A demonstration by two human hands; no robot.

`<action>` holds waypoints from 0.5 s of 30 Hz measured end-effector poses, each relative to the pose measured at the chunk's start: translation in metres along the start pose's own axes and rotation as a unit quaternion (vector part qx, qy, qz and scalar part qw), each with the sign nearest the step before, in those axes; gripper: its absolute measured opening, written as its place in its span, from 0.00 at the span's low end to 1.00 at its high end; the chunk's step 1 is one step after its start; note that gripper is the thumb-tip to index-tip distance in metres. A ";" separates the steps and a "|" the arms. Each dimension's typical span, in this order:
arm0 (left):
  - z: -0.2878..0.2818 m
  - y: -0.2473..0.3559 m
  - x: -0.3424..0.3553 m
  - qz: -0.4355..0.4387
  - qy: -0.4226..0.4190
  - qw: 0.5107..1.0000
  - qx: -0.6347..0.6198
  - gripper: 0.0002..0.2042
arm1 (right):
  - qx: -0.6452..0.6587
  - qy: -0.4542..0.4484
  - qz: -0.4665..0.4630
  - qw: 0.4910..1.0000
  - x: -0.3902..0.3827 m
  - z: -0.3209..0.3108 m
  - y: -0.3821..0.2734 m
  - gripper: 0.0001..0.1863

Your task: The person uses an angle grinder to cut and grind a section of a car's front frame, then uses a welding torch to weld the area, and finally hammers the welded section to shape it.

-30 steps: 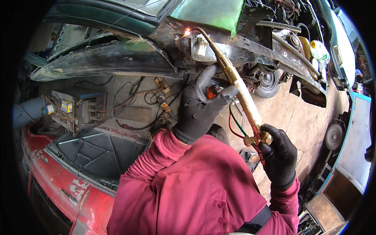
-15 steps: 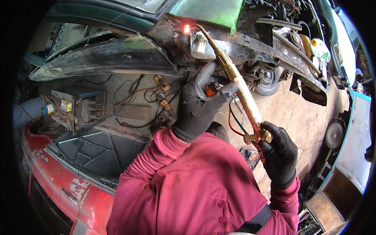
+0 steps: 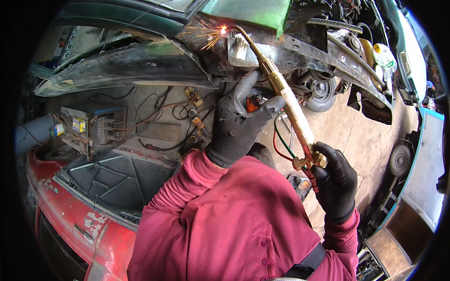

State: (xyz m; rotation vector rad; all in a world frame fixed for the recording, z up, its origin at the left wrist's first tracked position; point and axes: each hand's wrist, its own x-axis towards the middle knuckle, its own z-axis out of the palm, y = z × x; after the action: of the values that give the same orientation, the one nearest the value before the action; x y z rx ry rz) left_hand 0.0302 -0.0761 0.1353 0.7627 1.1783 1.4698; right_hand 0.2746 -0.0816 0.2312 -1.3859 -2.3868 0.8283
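A brass gas torch (image 3: 293, 108) slants across the middle, with its bent tip up at the rusty body panel (image 3: 199, 40) of a green car. A bright glow and orange sparks (image 3: 213, 37) show at the tip. In a black glove, my left hand (image 3: 234, 124) steadies the torch, its index finger and thumb against the barrel. An orange thing (image 3: 253, 104) shows between that thumb and finger; whether it is held cannot be told. My right hand (image 3: 338, 180), also gloved, grips the torch's rear end by the brass valves (image 3: 311, 161). Red and green hoses (image 3: 280, 140) hang below.
A red car body (image 3: 89, 210) lies at lower left, beside a metal box-like machine (image 3: 98, 131). Cables and an orange tool (image 3: 197, 122) lie on the floor. A wheel (image 3: 322, 96) stands under the green car. A blue-edged trailer-like body (image 3: 424, 164) is at the right.
Sparks now fly leftward from the torch tip, where there was only a small red glow. Both hands and the torch have shifted only slightly.
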 end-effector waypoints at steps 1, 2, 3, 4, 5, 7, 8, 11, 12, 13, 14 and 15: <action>0.000 0.000 0.000 0.004 0.001 1.000 -0.003 0.22 | -0.009 -0.004 0.001 1.000 0.000 -0.001 0.000 0.24; 0.000 -0.001 -0.001 0.009 0.001 1.000 -0.006 0.23 | -0.012 -0.004 0.000 1.000 -0.001 -0.002 0.000 0.24; 0.000 -0.001 -0.001 0.001 -0.012 1.000 -0.003 0.24 | -0.014 -0.011 0.009 1.000 -0.002 -0.003 0.001 0.24; 0.000 -0.002 -0.003 -0.006 -0.025 1.000 -0.001 0.25 | -0.013 -0.009 0.013 1.000 -0.004 -0.006 0.001 0.24; -0.002 -0.003 -0.003 -0.013 -0.038 0.999 0.001 0.26 | -0.012 -0.014 0.026 0.999 -0.008 -0.011 0.001 0.24; 0.005 -0.007 -0.012 0.008 -0.016 1.000 -0.001 0.29 | 0.004 -0.012 0.052 0.999 -0.016 -0.020 0.001 0.24; 0.004 -0.009 -0.015 0.000 -0.031 0.999 0.009 0.31 | 0.019 -0.006 0.064 0.998 -0.021 -0.026 0.001 0.24; 0.003 -0.014 -0.026 -0.040 -0.126 0.990 0.056 0.36 | 0.024 0.012 0.077 0.997 -0.034 -0.039 0.006 0.25; 0.008 -0.018 -0.029 0.000 -0.143 0.988 0.064 0.36 | 0.014 0.014 0.065 0.998 -0.036 -0.041 0.008 0.25; 0.011 -0.020 -0.031 0.005 -0.133 0.989 0.066 0.37 | 0.015 0.020 0.052 0.998 -0.038 -0.042 0.010 0.26; 0.014 -0.022 -0.034 0.010 -0.123 0.990 0.068 0.37 | 0.005 0.015 0.061 0.998 -0.039 -0.043 0.011 0.26; 0.016 -0.023 -0.035 0.002 -0.117 0.991 0.071 0.38 | 0.005 0.012 0.070 0.997 -0.039 -0.042 0.011 0.26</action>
State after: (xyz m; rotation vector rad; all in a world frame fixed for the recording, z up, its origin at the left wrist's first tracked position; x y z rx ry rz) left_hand 0.0610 -0.1059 0.1229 1.0059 1.1094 1.2697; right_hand 0.3230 -0.0960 0.2609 -1.5639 -2.2848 0.8512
